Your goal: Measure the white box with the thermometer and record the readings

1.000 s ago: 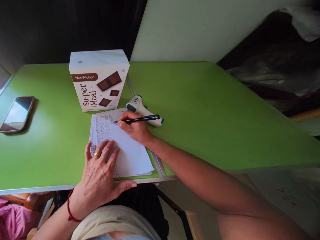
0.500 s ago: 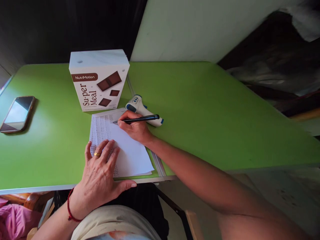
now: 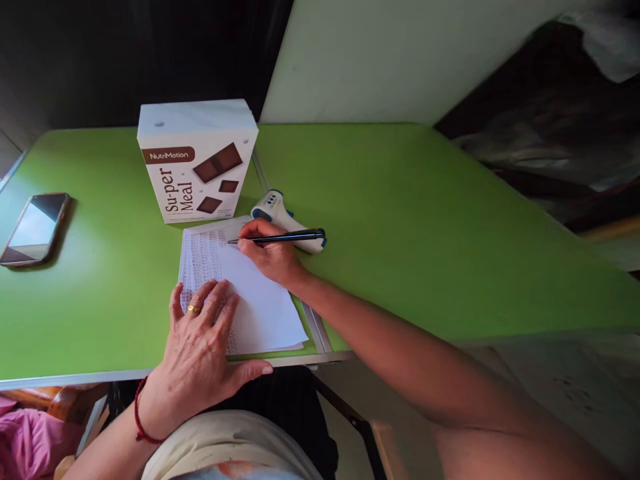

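Note:
A black pen [image 3: 300,235] is pinched in my right hand [image 3: 274,255], its tip at the upper part of a white sheet of paper [image 3: 265,313]. Columns of small handwriting run down the sheet's left side; I cannot read them. My left hand [image 3: 197,347] lies flat with fingers spread over the lower left of the paper, its thumb out past the table edge. Just behind my right hand lies a white and blue infrared thermometer [image 3: 270,205], partly covered by the hand and pen. More sheets show under the top one.
A white "Su-per Meal" box [image 3: 200,167] stands upright behind the paper. At the left lies a smartphone [image 3: 36,229] on the green table [image 3: 425,233]. A metal seam [image 3: 317,327] crosses the tabletop beside the paper. Pink cloth [image 3: 37,437] is at the lower left.
My right hand and the pen have shifted slightly to the right along the paper. My left hand stays in place.

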Motion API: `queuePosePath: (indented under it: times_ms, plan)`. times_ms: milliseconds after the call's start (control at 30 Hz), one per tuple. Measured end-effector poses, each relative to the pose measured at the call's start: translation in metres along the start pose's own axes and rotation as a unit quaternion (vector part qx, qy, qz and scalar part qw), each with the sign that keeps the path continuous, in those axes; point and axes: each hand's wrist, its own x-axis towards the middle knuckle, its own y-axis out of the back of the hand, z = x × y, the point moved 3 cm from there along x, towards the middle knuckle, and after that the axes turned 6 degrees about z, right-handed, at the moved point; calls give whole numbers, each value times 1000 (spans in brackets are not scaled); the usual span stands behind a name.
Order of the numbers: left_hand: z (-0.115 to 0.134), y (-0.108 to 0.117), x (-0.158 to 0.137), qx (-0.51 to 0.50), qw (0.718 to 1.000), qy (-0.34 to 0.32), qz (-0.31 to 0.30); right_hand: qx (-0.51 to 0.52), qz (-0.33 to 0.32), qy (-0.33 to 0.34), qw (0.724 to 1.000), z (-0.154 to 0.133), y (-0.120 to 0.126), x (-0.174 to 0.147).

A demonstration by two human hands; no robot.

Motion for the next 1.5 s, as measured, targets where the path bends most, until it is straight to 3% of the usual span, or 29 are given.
queuePosePath:
  times_ms: [900,1500]
  plan:
    - [0,-1,0,0,1000,5,8,16,-6,-42,999,-8,-2,-1]
    - [1,0,1,0,1000,8,8,5,-17,-24,1000,-5,-1,-1]
